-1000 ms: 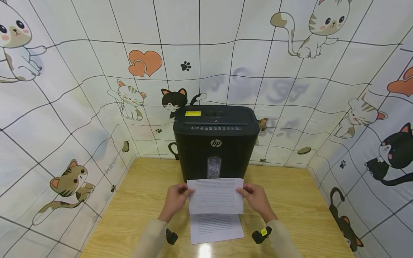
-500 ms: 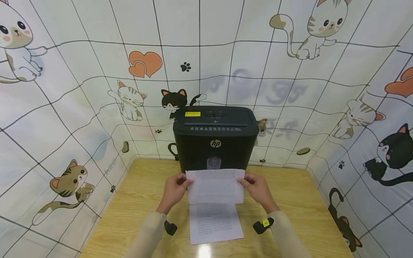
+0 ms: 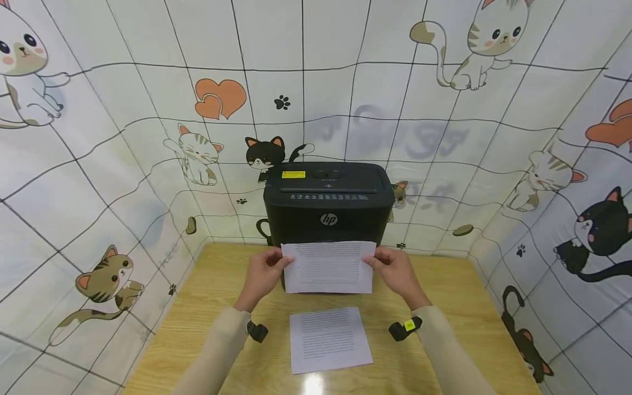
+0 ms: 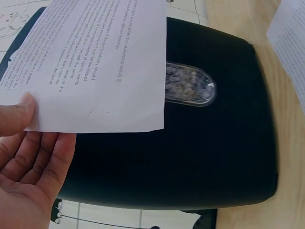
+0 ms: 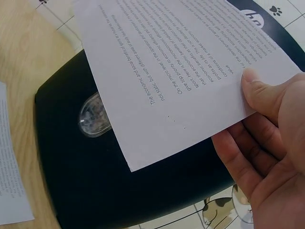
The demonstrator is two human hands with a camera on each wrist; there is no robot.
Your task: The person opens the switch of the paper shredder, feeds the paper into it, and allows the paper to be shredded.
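A printed sheet of paper is held up in front of the black HP paper shredder. My left hand pinches its left edge, thumb on the near face and fingers behind. The right edge is pinched the same way by my right hand. Both wrist views show the thumbs pressing on the print. Part of the shredder's front is hidden by the sheet; its clear window, with shreds behind it, partly shows in the left wrist view. A second printed sheet lies flat on the table between my forearms.
The shredder stands at the back of the wooden table, close to a white curtain-like wall printed with cats. A narrow feed slot runs across its top. Each wrist wears a small black camera.
Both hands have lifted the sheet up and away from me toward the shredder. It now covers the shredder's window in the head view and stands apart from the sheet on the table.
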